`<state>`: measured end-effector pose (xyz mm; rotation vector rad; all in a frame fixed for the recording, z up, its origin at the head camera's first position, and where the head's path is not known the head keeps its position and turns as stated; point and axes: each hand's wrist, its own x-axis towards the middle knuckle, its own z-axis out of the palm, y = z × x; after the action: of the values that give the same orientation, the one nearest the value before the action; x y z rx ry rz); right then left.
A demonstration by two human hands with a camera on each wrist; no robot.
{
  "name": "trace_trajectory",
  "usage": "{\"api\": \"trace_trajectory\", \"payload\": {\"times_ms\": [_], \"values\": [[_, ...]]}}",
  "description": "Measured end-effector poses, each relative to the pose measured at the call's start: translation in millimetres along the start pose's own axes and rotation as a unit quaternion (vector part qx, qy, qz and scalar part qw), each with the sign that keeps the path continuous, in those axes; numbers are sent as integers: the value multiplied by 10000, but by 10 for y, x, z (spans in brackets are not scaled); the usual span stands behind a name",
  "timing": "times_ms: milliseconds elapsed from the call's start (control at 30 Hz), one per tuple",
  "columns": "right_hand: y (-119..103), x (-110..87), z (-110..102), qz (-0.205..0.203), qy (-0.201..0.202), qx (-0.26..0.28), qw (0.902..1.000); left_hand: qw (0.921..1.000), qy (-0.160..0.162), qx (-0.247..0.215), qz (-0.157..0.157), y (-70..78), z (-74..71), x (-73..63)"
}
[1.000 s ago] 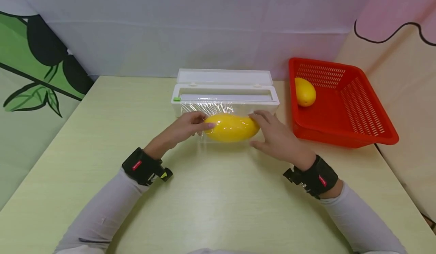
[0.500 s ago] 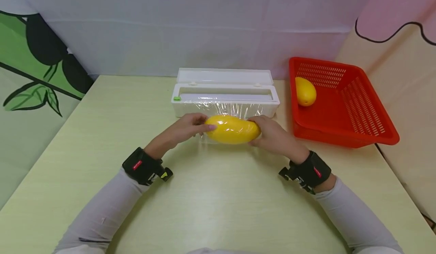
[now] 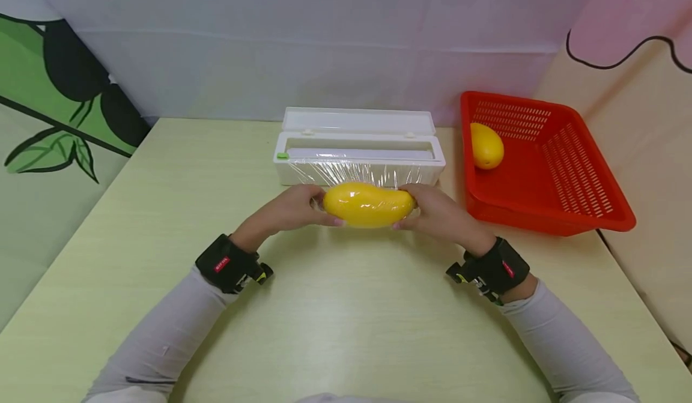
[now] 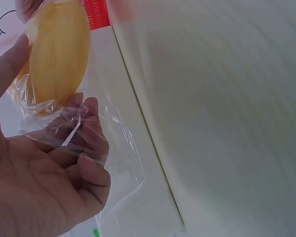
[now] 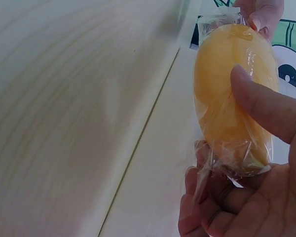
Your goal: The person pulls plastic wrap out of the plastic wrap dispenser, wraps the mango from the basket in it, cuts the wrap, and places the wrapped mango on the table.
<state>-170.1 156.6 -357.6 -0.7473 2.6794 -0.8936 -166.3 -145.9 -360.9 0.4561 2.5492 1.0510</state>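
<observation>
A yellow mango [image 3: 369, 205] is held level above the table, with clear cling film [image 4: 121, 148] around it. From its underside the film stretches back to a white cling film dispenser [image 3: 359, 172], whose lid stands up. My left hand [image 3: 292, 208] grips the mango's left end, thumb in front and fingers behind and below. At the other end my right hand [image 3: 440, 214] grips it the same way. In the right wrist view, the right thumb [image 5: 266, 106] lies along the filmed mango and the fingers curl beneath a loose fold of film.
A red plastic basket [image 3: 551, 211] stands right of the dispenser, with another yellow mango [image 3: 486, 146] at its left side. A green slider [image 3: 282, 156] sits on the dispenser's left end. Behind the table [image 3: 324, 319] hangs a pale cloth backdrop [image 3: 243, 78].
My right hand has closed onto the mango's right end after lying loosely beside it. My left thumb has slid down to the mango's lower edge. The film now spreads wider across the dispenser front.
</observation>
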Motion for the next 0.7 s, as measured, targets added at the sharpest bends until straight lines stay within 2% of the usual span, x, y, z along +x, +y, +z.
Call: {"api": "trace_trajectory", "payload": {"times_ms": [167, 433, 700], "values": [[35, 13, 3, -12, -27, 63, 10000, 9995, 146, 224, -190, -16, -11, -6], [111, 19, -10, -51, -68, 288, 9995, 9975, 545, 388, 245, -22, -29, 13], [160, 33, -16, -109, -126, 866, 9961, 9974, 628, 327, 149, -41, -28, 29]]}}
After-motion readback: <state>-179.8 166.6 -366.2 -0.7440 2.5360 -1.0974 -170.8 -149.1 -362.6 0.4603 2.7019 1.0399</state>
